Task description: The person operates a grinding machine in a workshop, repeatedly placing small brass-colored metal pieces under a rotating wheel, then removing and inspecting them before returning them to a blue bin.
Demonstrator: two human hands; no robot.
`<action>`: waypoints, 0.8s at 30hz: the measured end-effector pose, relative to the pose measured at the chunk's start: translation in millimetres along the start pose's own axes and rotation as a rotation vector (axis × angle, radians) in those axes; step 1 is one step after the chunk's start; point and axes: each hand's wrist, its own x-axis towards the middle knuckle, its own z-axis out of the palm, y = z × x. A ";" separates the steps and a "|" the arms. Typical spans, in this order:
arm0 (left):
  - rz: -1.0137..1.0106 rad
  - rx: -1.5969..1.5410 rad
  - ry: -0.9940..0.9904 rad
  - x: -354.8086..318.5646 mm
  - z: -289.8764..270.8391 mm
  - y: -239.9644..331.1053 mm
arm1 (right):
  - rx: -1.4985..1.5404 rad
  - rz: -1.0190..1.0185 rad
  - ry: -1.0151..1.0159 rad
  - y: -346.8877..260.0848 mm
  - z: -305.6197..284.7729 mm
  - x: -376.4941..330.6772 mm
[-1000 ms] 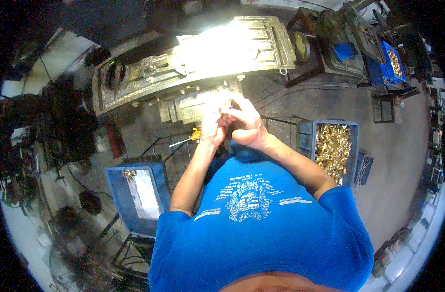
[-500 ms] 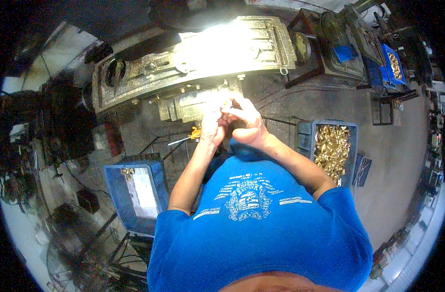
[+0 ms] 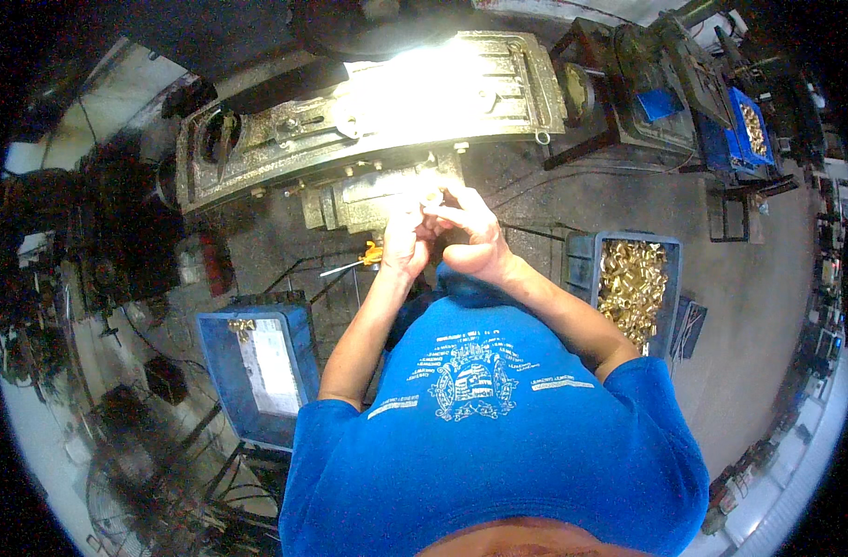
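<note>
Brass glints faintly between the two hands, raised together just below the glare-lit machine bed [image 3: 368, 111]. The left hand [image 3: 404, 243] is curled shut and the right hand [image 3: 470, 237] pinches with thumb and forefinger; both seem to close on one small part [image 3: 431, 198] at their fingertips, though glare hides its shape. It sits right against the grey fixture [image 3: 368, 200] under the bed. A crate of brass parts [image 3: 633, 283] stands near the right elbow; a blue bin [image 3: 222, 371] with a pale sheet inside and a few brass pieces lies beside the left arm. An orange-handled tool [image 3: 361, 260] rests just under the left wrist.

The pinch looks slight, so the part could slip and fall to the dark floor [image 3: 777, 306], where it would be hard to find. Fingers this close to the fixture could also get nipped if the machine moves.
</note>
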 end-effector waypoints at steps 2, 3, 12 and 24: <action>-0.004 -0.014 -0.001 0.4 -0.4 0.0 | 0.001 0.008 0.001 -2.9 -0.9 1.0; -0.006 -0.013 -0.003 0.4 -0.3 0.3 | 0.002 0.012 0.001 -3.9 -1.1 1.4; -0.009 -0.019 0.014 -0.2 1.3 1.1 | 0.011 -0.024 0.007 -4.9 -1.7 4.5; -0.012 -0.015 0.006 2.2 -1.5 1.6 | 0.052 -0.009 -0.009 2.8 0.9 3.6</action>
